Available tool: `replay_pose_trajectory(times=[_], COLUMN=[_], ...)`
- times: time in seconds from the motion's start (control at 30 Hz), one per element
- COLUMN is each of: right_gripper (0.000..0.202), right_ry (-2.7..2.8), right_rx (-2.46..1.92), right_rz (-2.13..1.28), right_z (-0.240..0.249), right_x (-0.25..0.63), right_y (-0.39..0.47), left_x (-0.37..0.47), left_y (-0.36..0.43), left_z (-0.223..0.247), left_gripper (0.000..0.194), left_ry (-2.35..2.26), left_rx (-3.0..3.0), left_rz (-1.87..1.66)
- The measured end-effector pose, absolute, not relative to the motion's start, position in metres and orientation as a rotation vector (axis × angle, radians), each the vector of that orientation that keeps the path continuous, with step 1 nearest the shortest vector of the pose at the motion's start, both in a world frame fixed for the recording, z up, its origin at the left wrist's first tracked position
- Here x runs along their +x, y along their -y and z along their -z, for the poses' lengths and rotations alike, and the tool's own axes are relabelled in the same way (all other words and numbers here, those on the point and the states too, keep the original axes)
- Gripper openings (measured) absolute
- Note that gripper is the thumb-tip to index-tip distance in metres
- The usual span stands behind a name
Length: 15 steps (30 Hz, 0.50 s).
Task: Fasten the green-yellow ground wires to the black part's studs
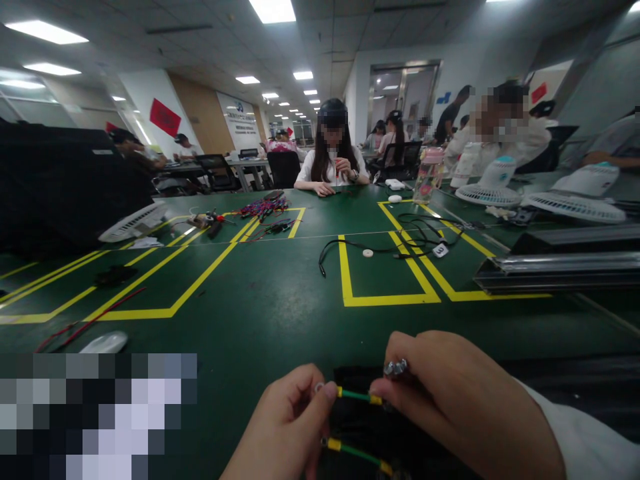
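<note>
My left hand is closed, pinching one end of a short green wire with yellow sleeves; a ring-shaped tip shows at the thumb. At the wire's other end, my right hand is closed with its thumb against the yellow sleeve. Small shiny metal pieces, which look like bolts or nuts, stick out between that hand's fingers. Below, a second green wire with yellow ends runs over a dark black surface. Its right end meets dark hardware that I cannot make out.
Black and silver metal profiles lie at the right. Black cables and a bundle of coloured wires lie farther back on the green table. A white mouse is at left. Across the table sits a person.
</note>
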State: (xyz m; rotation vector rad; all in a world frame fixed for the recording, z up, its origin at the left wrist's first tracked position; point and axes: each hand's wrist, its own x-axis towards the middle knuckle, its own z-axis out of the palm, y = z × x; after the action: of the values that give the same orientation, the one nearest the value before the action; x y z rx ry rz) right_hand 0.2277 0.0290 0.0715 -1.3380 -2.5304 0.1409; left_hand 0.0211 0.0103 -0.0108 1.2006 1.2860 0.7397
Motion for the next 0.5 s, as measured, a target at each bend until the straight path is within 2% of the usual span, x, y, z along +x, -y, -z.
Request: replay_pose_trajectory(times=[0.5], right_gripper=[0.016], right_ry=[2.507], right_rx=[-1.282], right_rz=[-0.167], right_z=[-0.0690], right_x=[0.2298], right_y=[-0.0281], left_x=[0.0214], left_y=[-0.0096], left_z=[0.0111], left_gripper=[0.041], left_ry=[-1.291], left_rx=[1.203], left_rz=[-0.746])
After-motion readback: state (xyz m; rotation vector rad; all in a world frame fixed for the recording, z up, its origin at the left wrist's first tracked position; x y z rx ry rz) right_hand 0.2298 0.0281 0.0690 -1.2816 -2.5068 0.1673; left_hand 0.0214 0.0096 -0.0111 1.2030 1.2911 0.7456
